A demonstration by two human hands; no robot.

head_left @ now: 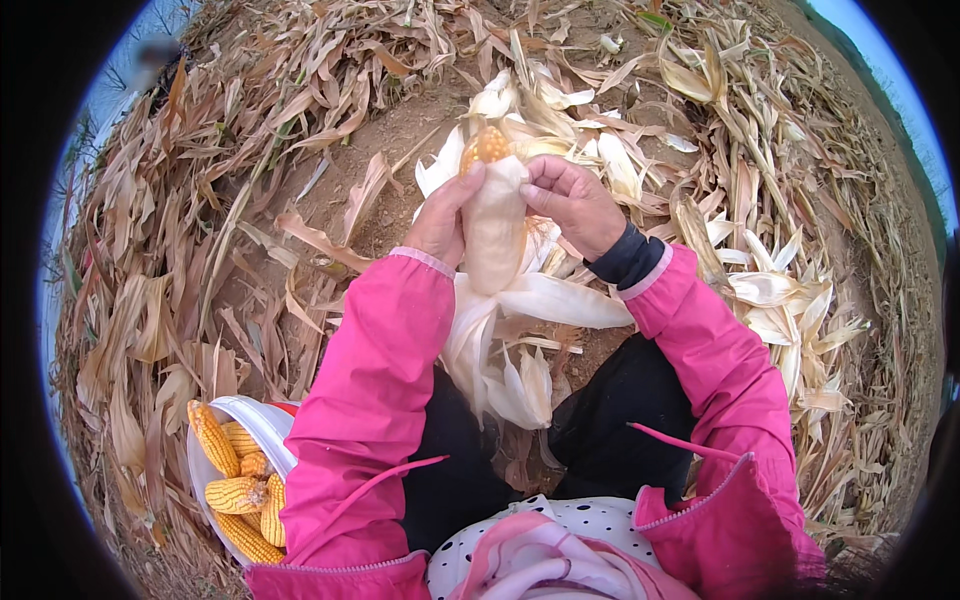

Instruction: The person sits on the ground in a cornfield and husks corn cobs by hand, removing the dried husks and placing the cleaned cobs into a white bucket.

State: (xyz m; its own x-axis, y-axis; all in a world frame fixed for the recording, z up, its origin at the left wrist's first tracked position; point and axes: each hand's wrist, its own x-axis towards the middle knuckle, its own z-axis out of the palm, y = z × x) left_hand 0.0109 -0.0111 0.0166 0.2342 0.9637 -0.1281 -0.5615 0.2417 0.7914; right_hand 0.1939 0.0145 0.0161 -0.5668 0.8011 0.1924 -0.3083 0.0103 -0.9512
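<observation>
Between my two hands, in front of my knees, an ear of corn point(494, 225) stands tip up, still wrapped in pale husk over most of its length. Orange-yellow kernels show at its top. My left hand point(440, 217) is closed on the ear's left side, thumb near the bare kernels. On the other side my right hand point(575, 205) pinches the edge of the husk just below the tip. Peeled husk leaves point(562, 300) hang outward from the ear's base, over the ground between my legs.
At my left side a white bucket point(262, 425) holds several husked yellow corn ears point(236, 495). Loose pale husks point(775, 290) lie to the right, more beyond my hands. Dry corn stalks and leaves point(290, 110) cover the brown soil point(400, 135) around me.
</observation>
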